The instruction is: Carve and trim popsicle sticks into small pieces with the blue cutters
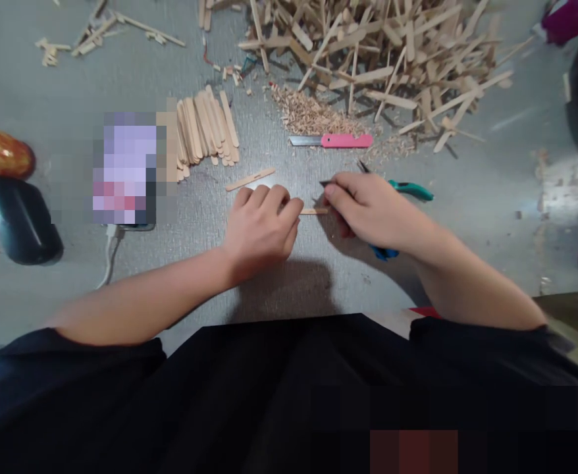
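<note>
Grey tabletop [141, 76], with a tangled heap of wooden sticks [368, 41] beyond the pink-handled knife [347, 141]; just below the knife, right hand [370, 207], with thumb and forefinger pinching a dark-tipped tool [325, 184], mostly hidden; below left of the knife, left hand [260, 220], curled and pinching a narrow stick [315, 211], one end exposed; left of the knife, bunched flat sticks [201, 128]; below left, single loose stick [247, 181]
</note>
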`<action>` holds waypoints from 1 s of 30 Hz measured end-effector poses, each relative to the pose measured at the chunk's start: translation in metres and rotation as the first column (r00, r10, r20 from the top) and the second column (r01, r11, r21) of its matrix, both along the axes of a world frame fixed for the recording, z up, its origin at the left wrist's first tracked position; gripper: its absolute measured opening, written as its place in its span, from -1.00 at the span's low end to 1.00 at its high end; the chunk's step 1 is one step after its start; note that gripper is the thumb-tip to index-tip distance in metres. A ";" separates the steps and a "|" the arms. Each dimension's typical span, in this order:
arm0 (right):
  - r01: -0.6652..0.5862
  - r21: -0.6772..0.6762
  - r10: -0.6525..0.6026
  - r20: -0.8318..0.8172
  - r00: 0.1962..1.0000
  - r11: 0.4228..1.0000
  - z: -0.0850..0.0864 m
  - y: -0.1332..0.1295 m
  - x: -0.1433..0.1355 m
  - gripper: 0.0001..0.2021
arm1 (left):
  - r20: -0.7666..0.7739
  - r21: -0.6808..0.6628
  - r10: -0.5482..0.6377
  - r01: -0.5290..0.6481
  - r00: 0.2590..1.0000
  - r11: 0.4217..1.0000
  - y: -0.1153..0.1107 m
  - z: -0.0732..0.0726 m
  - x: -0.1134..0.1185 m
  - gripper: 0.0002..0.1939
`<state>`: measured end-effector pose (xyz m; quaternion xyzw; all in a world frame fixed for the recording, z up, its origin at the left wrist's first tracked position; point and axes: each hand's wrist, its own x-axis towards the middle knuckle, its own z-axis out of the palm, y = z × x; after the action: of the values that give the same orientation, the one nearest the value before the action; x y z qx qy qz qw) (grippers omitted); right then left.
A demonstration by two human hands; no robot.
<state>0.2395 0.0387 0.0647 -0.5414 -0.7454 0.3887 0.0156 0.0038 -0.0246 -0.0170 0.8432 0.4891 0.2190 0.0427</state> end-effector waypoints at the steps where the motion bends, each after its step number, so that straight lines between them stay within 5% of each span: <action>1: 0.002 -0.005 -0.002 0.038 0.999 1.000 0.001 -0.005 0.002 -0.66 | -0.020 0.017 -0.014 0.014 1.000 1.000 0.000 0.000 0.000 -0.86; 11: 0.057 -0.084 -0.057 0.001 0.998 0.995 0.003 -0.034 0.019 -0.69 | -0.083 0.189 -0.191 0.204 0.978 0.961 0.009 -0.005 -0.002 -0.67; 16: 0.121 -0.139 -0.131 -0.063 0.989 0.983 0.005 -0.051 0.026 -0.64 | 0.067 0.018 -0.246 0.246 0.967 0.969 -0.006 -0.002 0.001 -0.72; 25: -0.115 -0.095 0.135 0.241 0.961 0.989 -0.006 -0.073 0.018 -0.62 | 0.124 -0.094 -0.193 0.205 0.973 0.974 -0.021 -0.002 0.008 -0.69; 30: -0.150 -0.046 0.157 0.323 0.933 0.988 -0.010 -0.069 0.010 -0.57 | -0.011 0.011 -0.227 0.227 0.974 0.974 -0.029 -0.001 0.012 -0.60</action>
<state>0.2496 -0.0304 0.0549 -0.5383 -0.7736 0.3017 -0.1439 0.0160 -0.0539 -0.0181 0.8949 0.3883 0.2118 0.0600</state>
